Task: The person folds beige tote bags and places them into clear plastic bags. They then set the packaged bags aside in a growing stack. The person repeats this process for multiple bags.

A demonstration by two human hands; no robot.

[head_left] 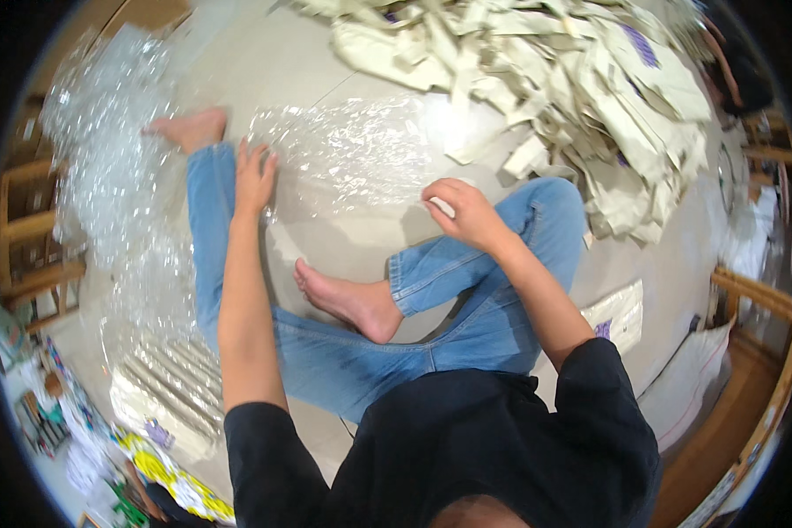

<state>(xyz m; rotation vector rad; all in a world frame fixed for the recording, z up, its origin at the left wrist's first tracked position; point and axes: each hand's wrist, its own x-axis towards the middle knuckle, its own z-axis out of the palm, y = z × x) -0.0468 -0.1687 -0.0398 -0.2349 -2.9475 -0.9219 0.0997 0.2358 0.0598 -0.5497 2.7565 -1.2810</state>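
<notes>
A clear plastic bag or sheet [360,155] lies crinkled and glossy on the tiled floor between my legs. My left hand [255,177] is at its left edge, fingers somewhat apart, beside my shin. At the lower right of the plastic is my right hand [461,210], its thumb and fingers curled toward each other; whether they pinch the plastic's edge is unclear. Beyond them spreads a heap of cream fabric pieces [567,86] with straps and purple prints.
Many clear plastic bags [112,152] pile up at the left. Packed cream fabric items [165,396] lie in plastic at lower left, and another packet [617,317] is right of my knee. A white sack [690,383] and wooden furniture [759,389] stand at right. Other people are partly visible.
</notes>
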